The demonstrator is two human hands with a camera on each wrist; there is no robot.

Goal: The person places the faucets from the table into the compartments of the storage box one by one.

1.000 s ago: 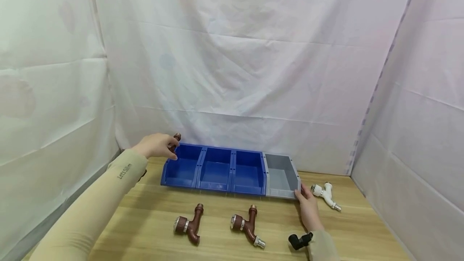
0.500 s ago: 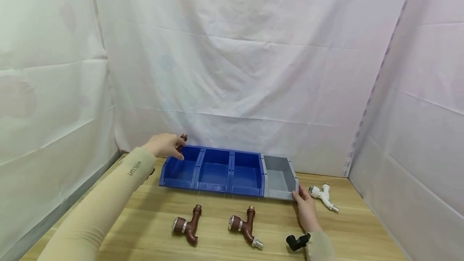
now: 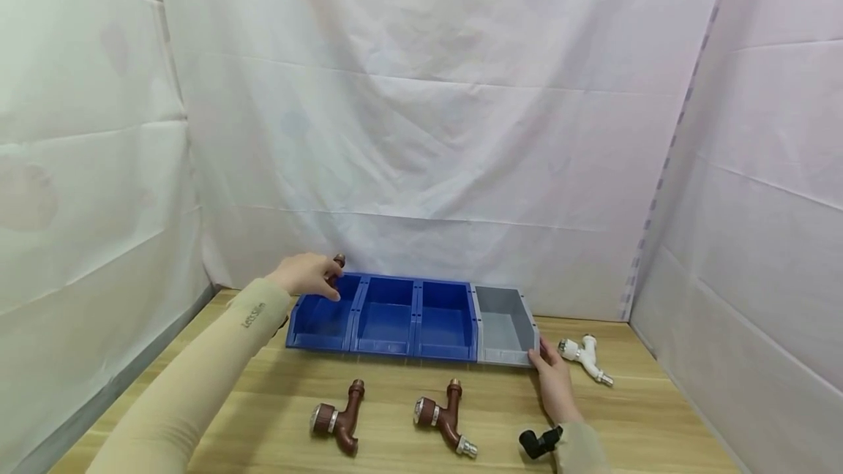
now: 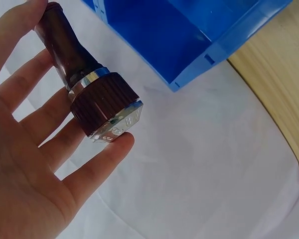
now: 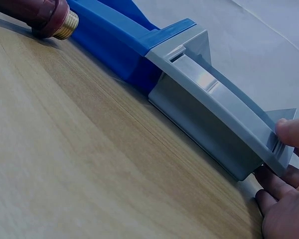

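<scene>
The left hand [image 3: 304, 273] is holding a brown tap [image 4: 79, 62], the thumb pressing its narrow end, the other fingers spreading behind it and the little finger touching its silvery cap. The tap is hanging in the air at the back of the leftmost blue bin [image 3: 317, 326], near the desk's [image 3: 388, 426] far edge. It is showing a smooth, glossy, dark body, a shiny metal ring, a deeply ribbed round knob and a faceted cap with raised marks. In the head view, the hand is hiding most of it, along with the bin's back left corner. The right hand [image 3: 556, 388] is pinching the front right corner of the grey bin [image 3: 506, 357], which is ending a row with the second blue bin [image 3: 384, 347] and third blue bin [image 3: 446, 351], all smooth plastic with sloping sides. In front of the row, a hooked brown tap [image 3: 346, 421] and a metal-nozzled brown tap [image 3: 450, 415] are lying on the pale wood grain. A white tap [image 3: 588, 358] is lying towards the desk's right edge. A black elbow-shaped piece [image 3: 538, 443] is showing just beside the right cuff [image 3: 579, 448]. Creased white cloth [image 3: 421, 167] is hanging behind the far edge.
</scene>
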